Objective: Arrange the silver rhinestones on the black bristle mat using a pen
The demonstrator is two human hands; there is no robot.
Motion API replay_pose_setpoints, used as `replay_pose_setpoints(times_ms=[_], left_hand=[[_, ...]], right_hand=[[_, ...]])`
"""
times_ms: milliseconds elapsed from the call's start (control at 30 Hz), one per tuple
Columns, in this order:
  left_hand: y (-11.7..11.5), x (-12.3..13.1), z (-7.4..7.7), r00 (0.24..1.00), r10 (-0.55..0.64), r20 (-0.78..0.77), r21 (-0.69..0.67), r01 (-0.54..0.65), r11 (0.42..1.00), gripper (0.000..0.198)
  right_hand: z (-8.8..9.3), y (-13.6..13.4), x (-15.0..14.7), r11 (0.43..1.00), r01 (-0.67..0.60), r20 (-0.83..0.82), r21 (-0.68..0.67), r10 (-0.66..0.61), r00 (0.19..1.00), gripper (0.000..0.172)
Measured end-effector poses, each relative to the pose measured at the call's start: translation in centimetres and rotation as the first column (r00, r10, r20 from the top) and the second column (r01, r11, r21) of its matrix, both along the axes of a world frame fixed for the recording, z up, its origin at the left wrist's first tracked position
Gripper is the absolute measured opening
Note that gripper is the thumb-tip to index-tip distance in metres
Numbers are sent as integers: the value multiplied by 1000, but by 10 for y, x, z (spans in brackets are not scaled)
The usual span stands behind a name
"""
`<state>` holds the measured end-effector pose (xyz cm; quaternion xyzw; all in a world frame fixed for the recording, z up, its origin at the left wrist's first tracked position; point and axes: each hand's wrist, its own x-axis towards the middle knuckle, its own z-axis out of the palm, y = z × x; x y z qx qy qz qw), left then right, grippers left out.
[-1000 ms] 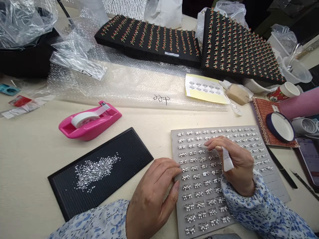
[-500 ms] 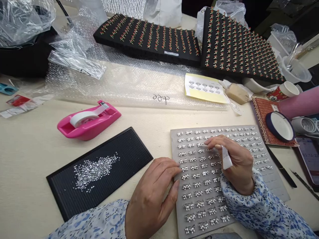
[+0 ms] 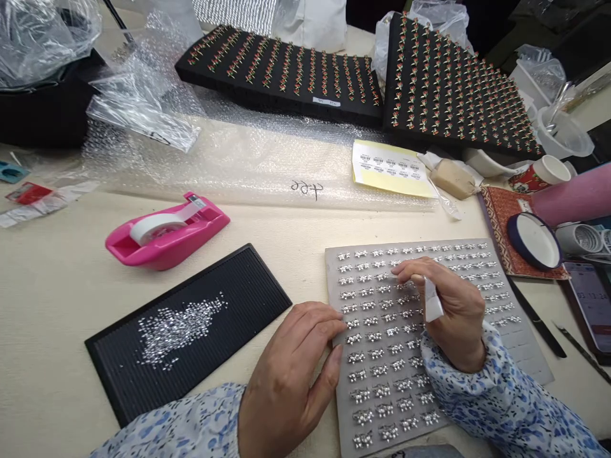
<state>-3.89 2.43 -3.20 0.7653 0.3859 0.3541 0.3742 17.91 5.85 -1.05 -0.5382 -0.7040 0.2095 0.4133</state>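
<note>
The right hand [image 3: 451, 315] had its grip pinched together on a thin pick tool with a white taped end [image 3: 432, 304]. The tip was down among the upper rows of a flat grey rectangular board [image 3: 527, 359], which lay on the cream worktop [image 3: 62, 305] right in front of the person. The left hand [image 3: 291, 372] wasn't gripping anything. It lay flat with fingers loose, the fingertips [image 3: 337, 327] pressing the board's left edge.

Progress-wise, I'd say pretty far along. Nearly the whole board was covered in neat rows of small silver metal pieces [image 3: 377, 356], and only the lower right corner looked bare. Whether each piece already had its stone in, I couldn't tell; too small.

Just left of the board sat a black ribbed rectangular tray [image 3: 248, 280] with a good pile of tiny loose sparkly stones [image 3: 176, 327] on it, so by my guess plenty was left to go.

Further out were a pink plastic tape dispenser [image 3: 167, 232], a clear bubble wrap sheet [image 3: 248, 159] and a yellow label sheet [image 3: 389, 168]. At the back, two black foam trays of red-and-green pieces [image 3: 453, 89] looked completely filled.
</note>
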Motion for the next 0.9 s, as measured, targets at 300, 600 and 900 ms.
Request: replay_pose_setpoints(times_ms=[300,600,900], left_hand=[[1,1,-2,1000,-6,-14,-8,6,1000,22],[1,-1,-2,999,-9,-44,8,9,1000,22],[1,-2,-1,997,-12,-70,16,13,1000,22]], right_hand=[[12,-6,0,987,131,-170,-91,-145,975,21],[8,-13,15,992,45,-53,-116,-51,997,31],[-4,-11,12,995,15,-205,-97,-35,978,22]])
